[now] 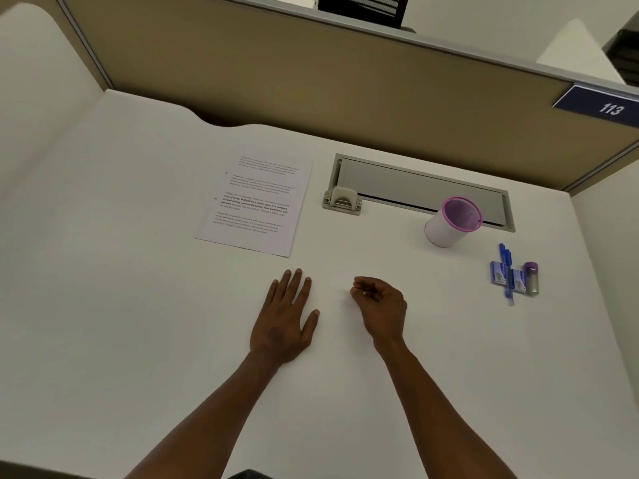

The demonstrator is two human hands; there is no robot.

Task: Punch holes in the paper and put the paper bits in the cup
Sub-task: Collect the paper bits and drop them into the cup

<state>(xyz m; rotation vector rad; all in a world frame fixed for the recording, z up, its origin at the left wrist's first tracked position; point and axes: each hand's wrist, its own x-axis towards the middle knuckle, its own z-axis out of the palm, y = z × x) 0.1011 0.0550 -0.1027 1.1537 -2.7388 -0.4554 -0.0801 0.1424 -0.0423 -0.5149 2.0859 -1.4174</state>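
Left hand (pixel 283 319) flat on desk (pixel 138 305), fingers straight, prob. bracing. Right hand (pixel 378 305) curled, fingertips pinching a tiny white speck, looks like a paper bit, prob. bound for the cup (pixel 451 223) far right. Paper (pixel 256 205) lies far left of centre, hole punch (pixel 342 200) just right of it.

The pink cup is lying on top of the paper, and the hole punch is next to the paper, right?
Not quite. The head view shows the pink cup standing on the bare desk, far right of the paper, not on it. The hole punch does sit next to the paper.
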